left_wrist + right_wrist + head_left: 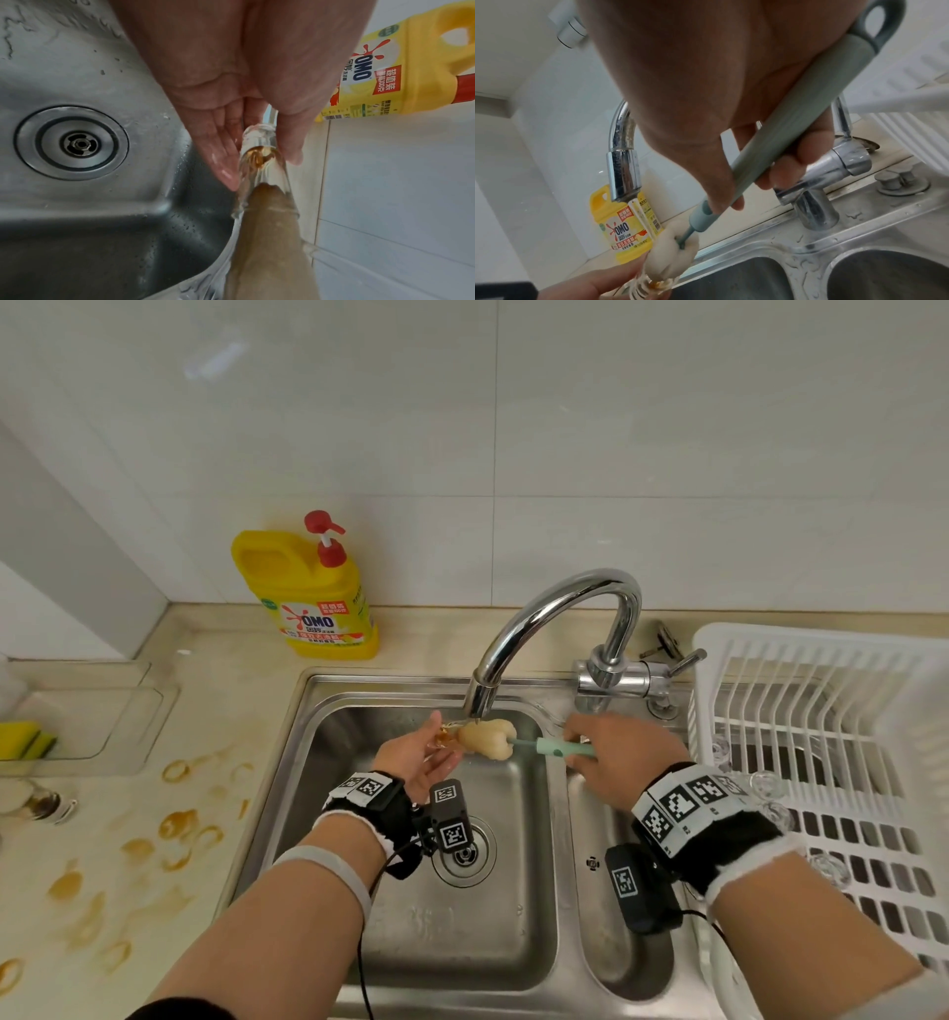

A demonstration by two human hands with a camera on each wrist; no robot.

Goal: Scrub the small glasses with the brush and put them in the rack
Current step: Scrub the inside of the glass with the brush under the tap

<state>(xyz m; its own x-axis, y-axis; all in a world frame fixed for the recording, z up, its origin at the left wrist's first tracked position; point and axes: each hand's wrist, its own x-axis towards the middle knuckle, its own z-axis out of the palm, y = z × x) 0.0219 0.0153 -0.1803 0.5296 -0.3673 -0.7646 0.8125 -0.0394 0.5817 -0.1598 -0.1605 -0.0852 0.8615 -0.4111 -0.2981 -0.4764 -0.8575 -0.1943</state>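
Note:
Over the left sink basin, my left hand pinches a small glass between thumb and fingers. The glass lies sideways under the tap spout, its mouth towards the right. Water runs onto it. In the left wrist view the glass has brown residue inside. My right hand grips the green brush handle. The brush's cream sponge head is pushed partly into the glass mouth. In the right wrist view the handle runs down through my curled fingers to the sponge head.
A white dish rack stands at the right, with several clear glasses along its left side. A yellow detergent bottle is behind the sink. Brown ring stains, a dirty glass and a yellow sponge are on the left counter.

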